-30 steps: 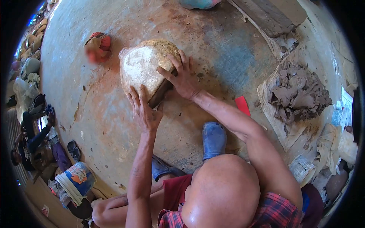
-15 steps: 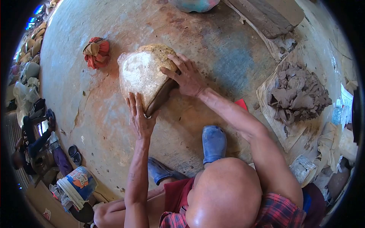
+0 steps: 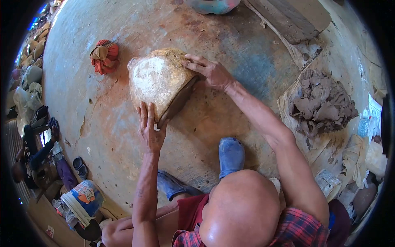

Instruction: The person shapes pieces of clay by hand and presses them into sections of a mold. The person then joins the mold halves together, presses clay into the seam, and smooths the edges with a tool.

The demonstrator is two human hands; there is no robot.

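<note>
A large rounded mould (image 3: 158, 80), pale and powdery on top, is tilted above the floor, with dark wet clay (image 3: 181, 99) showing along its near right edge. My left hand (image 3: 151, 129) grips the near end, its fingers on the pale surface and its thumb at the clay edge. At the right end, my right hand (image 3: 212, 73) has its fingers on the mould's upper side, and its thumb is hidden. A red cloth bundle (image 3: 105, 57) tied with tan cloth lies beyond to the left.
A heap of grey clay (image 3: 323, 103) rests on a sheet at the right. Beyond it lies a long clay slab (image 3: 288, 20). A coloured basin (image 3: 214, 5) stands at the far edge. At lower left are a bucket (image 3: 84, 197) and a seated person (image 3: 39, 154).
The mould has tipped so more of its dark clay edge shows. My right hand has shifted right along its rim. My left hand has moved slightly nearer me. The red patch on the floor is no longer visible.
</note>
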